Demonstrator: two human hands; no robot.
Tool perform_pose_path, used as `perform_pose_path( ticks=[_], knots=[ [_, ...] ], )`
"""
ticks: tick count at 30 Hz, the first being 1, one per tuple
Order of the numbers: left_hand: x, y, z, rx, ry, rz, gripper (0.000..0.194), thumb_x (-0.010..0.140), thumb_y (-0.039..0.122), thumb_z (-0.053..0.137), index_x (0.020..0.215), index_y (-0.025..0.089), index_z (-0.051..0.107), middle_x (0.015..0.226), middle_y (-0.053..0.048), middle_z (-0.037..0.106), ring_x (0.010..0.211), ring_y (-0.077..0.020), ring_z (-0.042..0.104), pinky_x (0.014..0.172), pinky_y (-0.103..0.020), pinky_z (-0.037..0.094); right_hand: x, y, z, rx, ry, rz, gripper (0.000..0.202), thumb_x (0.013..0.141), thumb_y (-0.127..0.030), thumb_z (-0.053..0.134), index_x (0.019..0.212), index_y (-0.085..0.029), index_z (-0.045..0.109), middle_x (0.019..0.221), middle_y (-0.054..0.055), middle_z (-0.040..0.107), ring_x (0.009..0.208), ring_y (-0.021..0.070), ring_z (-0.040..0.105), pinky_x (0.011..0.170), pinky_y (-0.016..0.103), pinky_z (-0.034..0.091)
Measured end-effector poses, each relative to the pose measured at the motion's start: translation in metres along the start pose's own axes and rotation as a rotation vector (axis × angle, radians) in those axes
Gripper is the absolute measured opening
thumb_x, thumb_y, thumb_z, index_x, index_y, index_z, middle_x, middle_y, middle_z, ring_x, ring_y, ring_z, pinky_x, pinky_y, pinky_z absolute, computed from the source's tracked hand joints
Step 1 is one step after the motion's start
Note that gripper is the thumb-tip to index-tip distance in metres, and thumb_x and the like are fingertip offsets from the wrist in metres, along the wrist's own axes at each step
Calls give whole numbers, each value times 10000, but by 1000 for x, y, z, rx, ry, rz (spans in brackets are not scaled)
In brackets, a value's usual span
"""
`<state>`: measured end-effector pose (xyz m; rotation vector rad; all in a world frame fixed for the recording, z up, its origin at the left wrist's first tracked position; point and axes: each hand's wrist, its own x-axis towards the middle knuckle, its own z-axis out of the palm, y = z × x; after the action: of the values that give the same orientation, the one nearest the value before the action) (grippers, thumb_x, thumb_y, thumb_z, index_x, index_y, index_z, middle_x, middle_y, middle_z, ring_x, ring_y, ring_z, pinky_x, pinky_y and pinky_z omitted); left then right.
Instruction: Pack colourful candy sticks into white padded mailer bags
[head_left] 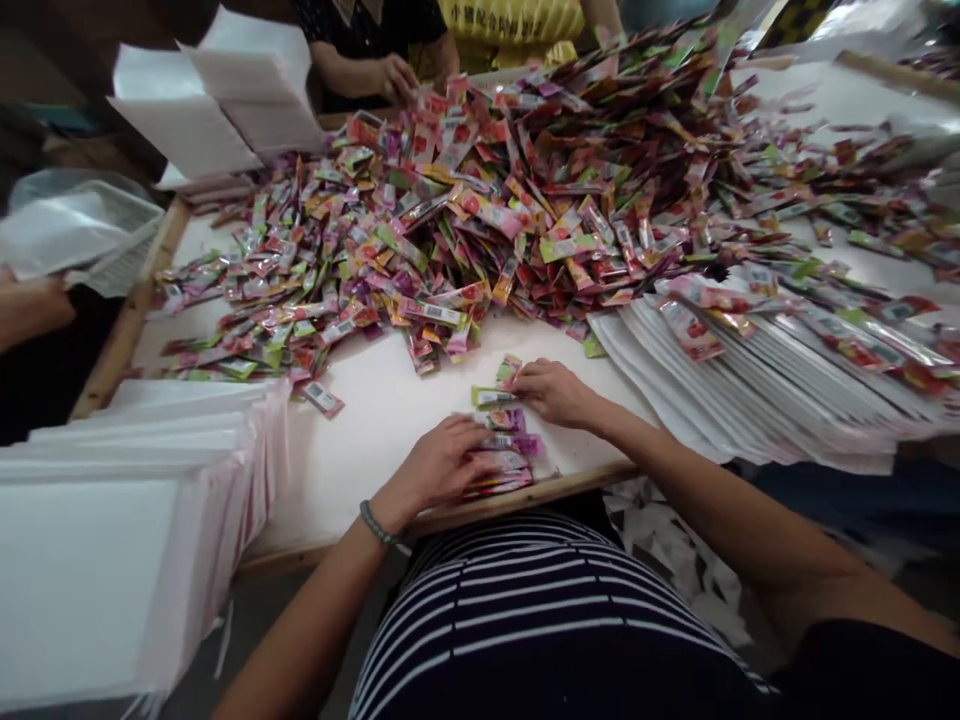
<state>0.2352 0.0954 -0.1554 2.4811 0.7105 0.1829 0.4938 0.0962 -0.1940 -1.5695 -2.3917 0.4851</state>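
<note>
Close to the table's front edge lies a short row of small printed sachets (501, 462), purple and pink, side by side. My left hand (448, 458) rests over the row's left end, its fingers stretched out across the sachets. At the row's far end, my right hand (556, 396) has its fingers closed on the right end of a green-edged sachet (492, 397). Just beyond that one, another pink and green sachet (508, 371) lies by the right fingertips. A single sachet (322, 399) sits apart, to the left of my hands.
A large heap of mixed sachets (465, 220) covers the table's middle and back. White padded envelopes stand stacked at left (150, 480) and right (720, 370), sachets lying on the right stack. More envelopes (225, 100) are at the back left. A co-worker's hand (397, 78) reaches the heap.
</note>
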Motion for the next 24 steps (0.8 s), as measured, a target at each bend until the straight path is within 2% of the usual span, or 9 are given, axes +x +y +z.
perform_pose_path(
  ticks=[3,5,8,11,14,16,19,21,24],
  knots=[
    [-8,3,-1,9,51,-53,419,857,384,648,1216,175,594,1254,-122,639,1183,-254,563,1003,-431,488,-6,-15,7,29,-40,-37,312,879,-151,523,1103,-212,731,1042,83,719,966,226,612,869,331,442],
    [-11,4,-1,31,51,-85,358,877,391,622,1161,172,619,1177,-116,668,1105,-247,593,942,-416,516,-5,-21,8,32,-25,-13,314,876,-141,517,1096,-199,734,999,90,723,938,222,615,857,324,446],
    [-11,5,2,85,12,-85,267,898,376,595,1055,168,654,1041,-102,695,1001,-236,620,888,-388,525,-2,-23,4,50,63,14,299,868,-134,526,1073,-185,737,975,89,723,908,215,610,834,311,455],
    [-12,8,3,154,27,-55,250,898,354,591,1055,167,644,1036,-105,686,976,-237,619,873,-383,522,-2,-26,-2,38,144,-56,272,889,-154,523,1049,-181,742,948,96,716,880,209,601,797,311,455],
    [-13,12,2,237,191,-70,365,880,401,604,1155,162,602,1208,-146,625,1106,-272,574,956,-427,483,2,-30,-4,30,22,-251,235,895,-168,541,982,-193,757,896,87,715,831,189,602,772,307,447],
    [-10,14,2,292,237,-92,509,859,439,622,1269,147,544,1359,-179,538,1258,-320,484,1035,-483,421,9,-30,-4,31,-33,-321,237,877,-158,569,1025,-204,748,1009,92,718,898,191,608,801,314,444],
    [-1,12,3,307,70,-88,524,871,398,615,1315,136,520,1394,-167,535,1327,-332,433,1070,-511,377,27,-17,-4,-67,-13,-262,312,850,-127,596,1117,-233,719,1251,95,655,1082,232,571,869,358,418],
    [5,8,5,276,-40,-83,431,894,367,589,1265,149,561,1325,-137,601,1277,-305,488,1042,-479,409,40,-2,-7,-130,-56,-206,271,874,-128,582,1066,-238,738,1233,76,667,1063,219,578,879,346,403],
    [8,2,9,231,-62,-80,378,906,360,574,1229,163,585,1277,-118,632,1214,-280,537,1002,-448,448,51,15,-14,-177,-51,-46,275,950,-149,484,984,-148,756,1071,115,704,958,192,603,853,312,397]
  ],
)
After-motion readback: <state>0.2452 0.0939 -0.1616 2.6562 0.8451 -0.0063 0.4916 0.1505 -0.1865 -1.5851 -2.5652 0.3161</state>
